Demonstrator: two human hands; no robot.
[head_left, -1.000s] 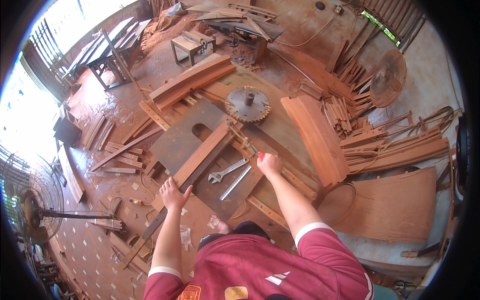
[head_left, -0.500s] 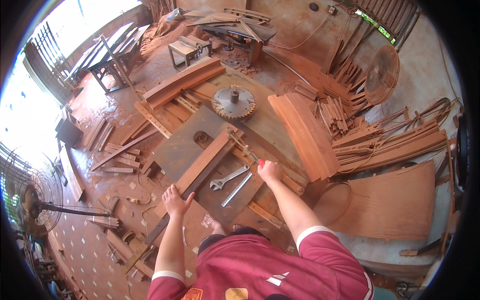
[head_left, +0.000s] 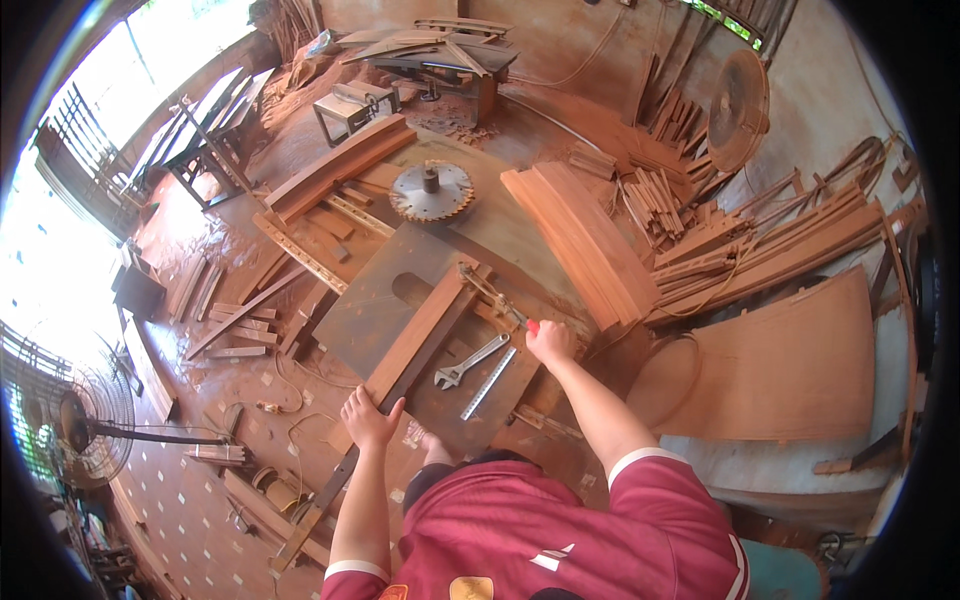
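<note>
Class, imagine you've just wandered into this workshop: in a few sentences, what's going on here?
A person in a maroon shirt stands at a work table. Their left hand is on the near end of a long wooden bar, while the right hand grips the red handle of what looks like a clamp at its far end. An adjustable wrench and steel ruler lie beside the bar; a circular saw blade sits beyond.

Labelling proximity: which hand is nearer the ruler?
Right. The right hand, on a red handle, sits right of the ruler near its far end; the left hand, on the wooden beam, is farther, left of it.
</note>
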